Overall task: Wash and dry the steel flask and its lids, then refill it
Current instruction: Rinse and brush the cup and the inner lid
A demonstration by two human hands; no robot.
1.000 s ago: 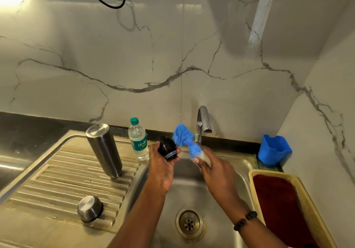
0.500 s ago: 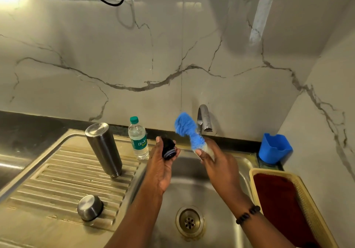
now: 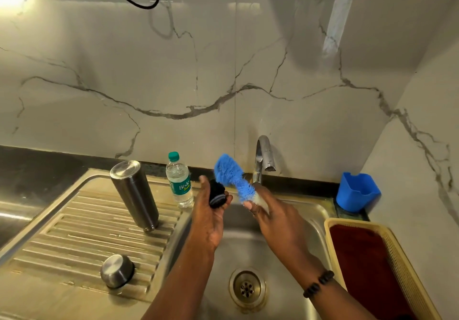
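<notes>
Hands (image 3: 211, 218) over steel sink (image 3: 305, 210) — marble wall (image 3: 173, 71)

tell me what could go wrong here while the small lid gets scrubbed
1. The left hand holds the black lid only at its fingertips over the sink; a push from the brush could knock it loose.
2. The flask stands upside down on the ribbed drainboard, near the left forearm; a bump might topple it.

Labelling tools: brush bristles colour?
Blue, on the brush held by the right hand; head view.
</notes>
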